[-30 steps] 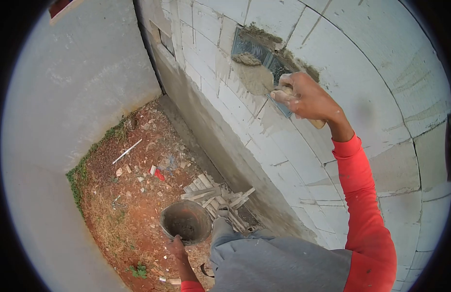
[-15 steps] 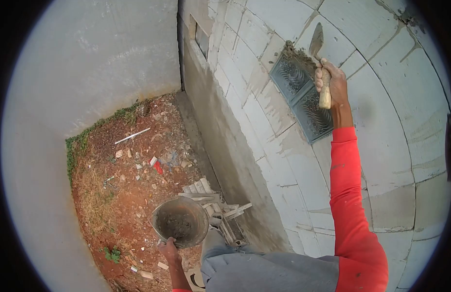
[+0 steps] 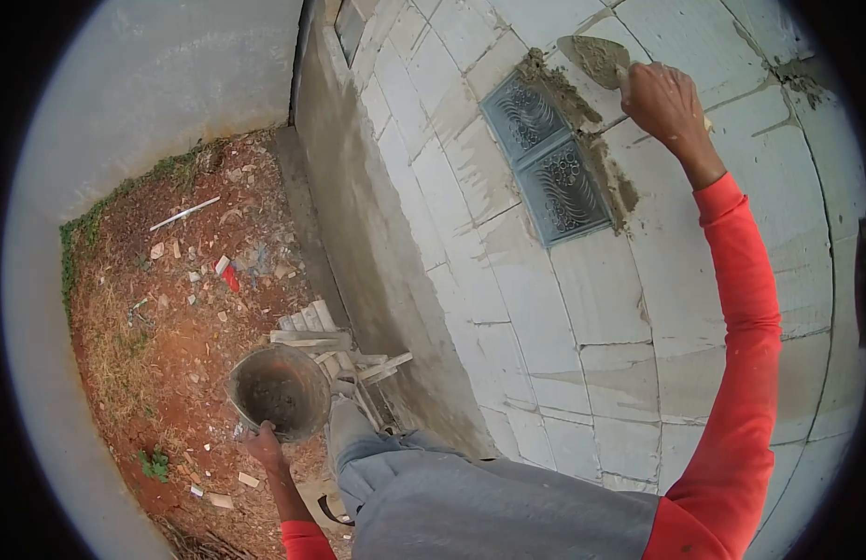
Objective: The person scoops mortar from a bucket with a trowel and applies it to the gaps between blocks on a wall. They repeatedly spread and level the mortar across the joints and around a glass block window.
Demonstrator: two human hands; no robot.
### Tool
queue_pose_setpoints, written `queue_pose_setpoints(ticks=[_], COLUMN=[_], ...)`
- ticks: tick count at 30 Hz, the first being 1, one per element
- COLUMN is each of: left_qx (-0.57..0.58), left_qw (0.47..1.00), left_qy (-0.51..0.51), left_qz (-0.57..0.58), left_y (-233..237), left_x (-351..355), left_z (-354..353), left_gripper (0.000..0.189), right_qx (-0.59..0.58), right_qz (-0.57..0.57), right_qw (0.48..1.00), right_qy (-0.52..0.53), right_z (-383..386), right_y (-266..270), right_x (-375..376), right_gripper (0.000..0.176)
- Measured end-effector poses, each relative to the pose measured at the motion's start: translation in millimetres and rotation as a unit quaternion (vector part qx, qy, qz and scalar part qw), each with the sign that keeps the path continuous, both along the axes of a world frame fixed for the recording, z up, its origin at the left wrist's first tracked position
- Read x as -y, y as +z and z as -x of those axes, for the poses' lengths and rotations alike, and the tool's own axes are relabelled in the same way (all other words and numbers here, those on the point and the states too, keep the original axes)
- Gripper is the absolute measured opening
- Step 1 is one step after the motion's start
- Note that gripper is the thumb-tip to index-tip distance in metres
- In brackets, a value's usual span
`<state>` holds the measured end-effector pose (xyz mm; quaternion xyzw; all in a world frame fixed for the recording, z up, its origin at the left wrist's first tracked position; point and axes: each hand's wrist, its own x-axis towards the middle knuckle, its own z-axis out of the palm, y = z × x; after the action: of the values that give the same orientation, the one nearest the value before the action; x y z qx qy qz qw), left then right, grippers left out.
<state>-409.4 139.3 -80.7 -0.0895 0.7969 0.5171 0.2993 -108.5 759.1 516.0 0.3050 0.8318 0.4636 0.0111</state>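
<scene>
My right hand (image 3: pixel 664 105) is closed round the handle of a trowel (image 3: pixel 596 62), whose blade carries some grey mortar and is held near the block wall. Below and left of the blade, two patterned glass blocks (image 3: pixel 549 159) sit in the wall, with rough mortar (image 3: pixel 571 93) along their upper and right edges. At the lower left my left hand (image 3: pixel 265 442) grips the rim of a bucket (image 3: pixel 307 383). Dark wet mortar (image 3: pixel 281 399) lies inside it.
The pale block wall (image 3: pixel 601 299) fills the right side. Wooden pieces (image 3: pixel 311 327) are stacked beside the bucket. Red soil (image 3: pixel 190 327) with rubble and a white stick (image 3: pixel 184 214) lies below, bounded by a grey wall (image 3: pixel 171 75).
My right hand and the trowel have moved away from the glass blocks to the right, and the blade has turned, showing mortar on it. The whole view has shifted; my left hand stays on the bucket.
</scene>
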Motion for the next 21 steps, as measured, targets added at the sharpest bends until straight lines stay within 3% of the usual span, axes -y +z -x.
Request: queue_pose_setpoints(ticks=[2, 5, 8, 9, 11, 15, 21], left_qx=[0.007, -0.001, 0.069, 0.074, 0.083, 0.074, 0.103], left_qw=[0.999, 0.999, 0.997, 0.996, 0.996, 0.997, 0.989], left_qy=[-0.009, 0.04, 0.035, 0.031, 0.013, 0.025, 0.108], left_qz=[0.048, 0.005, -0.028, -0.023, -0.011, -0.002, 0.015], left_y=[3.7, 16.5, -15.3, -28.7, -49.0, -28.0, -20.3], left_x=[-4.0, -14.3, 7.5, 17.6, 36.9, 45.0, 67.0], left_z=[-7.9, -23.9, -29.2, -33.3, -37.3, -55.2, -78.5], left_gripper=[0.021, 0.021, 0.023, 0.024, 0.025, 0.028, 0.03], right_qx=[0.042, 0.068, 0.094, 0.112, 0.145, 0.212, 0.251], right_qz=[-0.011, -0.012, -0.067, -0.033, 0.035, 0.08, 0.122], right_qw=[0.998, 0.997, 0.993, 0.993, 0.983, 0.963, 0.928], right_qy=[0.043, 0.025, 0.039, -0.006, -0.103, -0.147, -0.248], right_z=[3.2, 24.3, 42.3, 54.5, 78.3, 59.0, 36.8], right_y=[-14.8, -41.5, -60.0, -63.9, -63.3, -70.2, -42.2], right_x=[-21.7, -53.0, -107.9, -113.9, -110.8, -103.4, -16.4], right_gripper=[0.016, 0.012, 0.009, 0.012, 0.017, 0.023, 0.018])
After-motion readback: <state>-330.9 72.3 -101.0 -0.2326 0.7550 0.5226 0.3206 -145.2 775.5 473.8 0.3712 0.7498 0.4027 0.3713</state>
